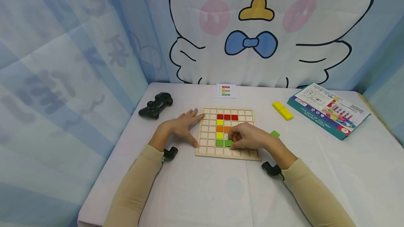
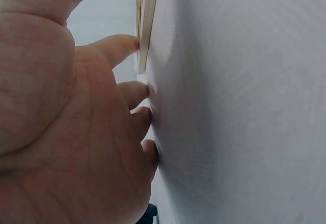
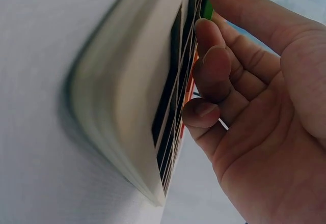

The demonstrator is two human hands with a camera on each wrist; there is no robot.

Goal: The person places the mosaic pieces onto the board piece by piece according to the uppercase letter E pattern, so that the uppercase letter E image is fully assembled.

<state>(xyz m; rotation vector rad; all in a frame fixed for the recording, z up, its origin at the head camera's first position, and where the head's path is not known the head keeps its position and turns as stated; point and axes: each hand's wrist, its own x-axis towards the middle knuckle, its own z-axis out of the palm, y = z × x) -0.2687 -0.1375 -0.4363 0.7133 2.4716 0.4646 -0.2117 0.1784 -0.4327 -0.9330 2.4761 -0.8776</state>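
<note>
A wooden grid board lies on the table with small coloured square tiles in its cells. Along its upper part runs a row of red tiles; below come a yellow tile, two orange tiles, another yellow tile and a green tile. With thumb and fingertips, my right hand pinches a second green tile low on the grid, its fingers covering nearby cells. My left hand spreads its fingers at the board's left edge, index finger and thumb touching it.
Behind the board lies a pattern card. A black game controller sits back left. To the right are a yellow block, a green piece partly behind my right wrist, and a printed box. A patterned curtain hangs behind the table.
</note>
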